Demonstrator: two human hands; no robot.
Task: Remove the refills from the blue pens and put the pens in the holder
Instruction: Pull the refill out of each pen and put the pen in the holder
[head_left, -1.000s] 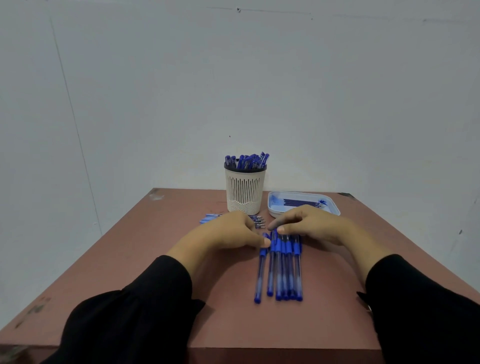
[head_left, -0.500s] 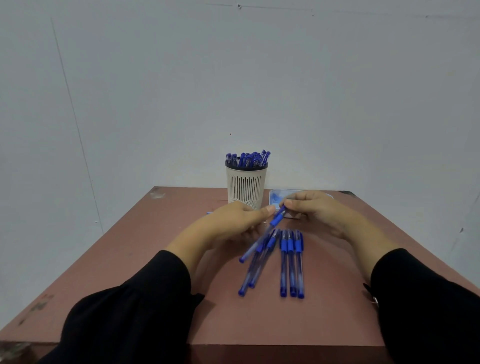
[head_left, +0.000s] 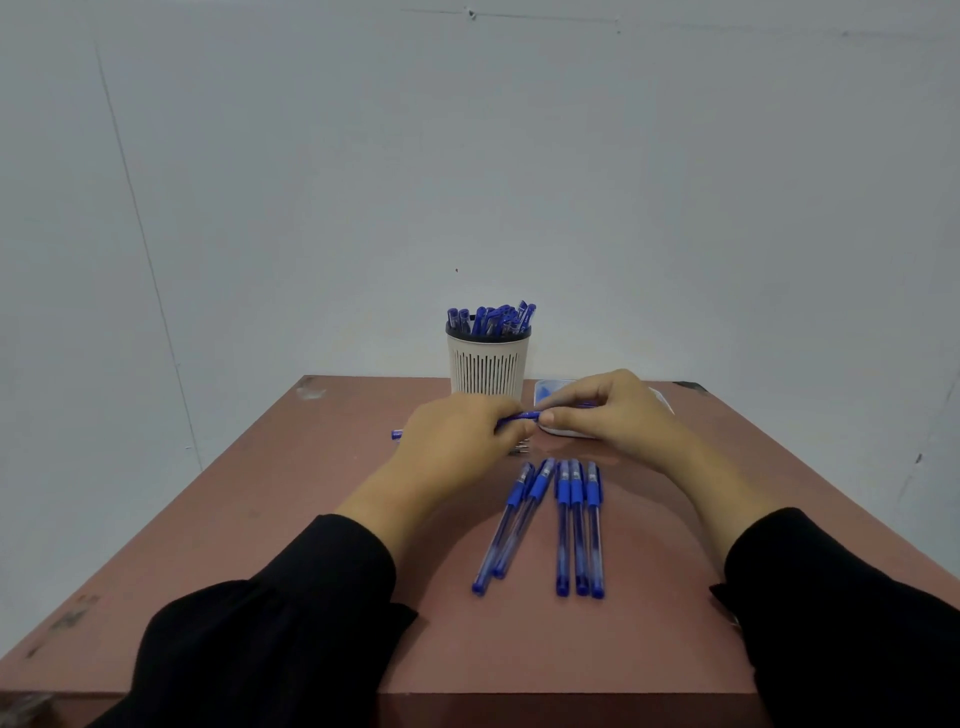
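No text, label, brand or number can be read anywhere. The blue pens (head_left: 577, 525) on the table and those in the holder (head_left: 487, 364) show no legible print.

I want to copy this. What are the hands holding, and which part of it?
One blue pen, held level above the table. The left hand grips its barrel; the right hand pinches the other end.

Both black-sleeved arms reach forward; the left hand (head_left: 457, 441) and right hand (head_left: 610, 410) meet fingertip to fingertip, fingers curled, pinching.
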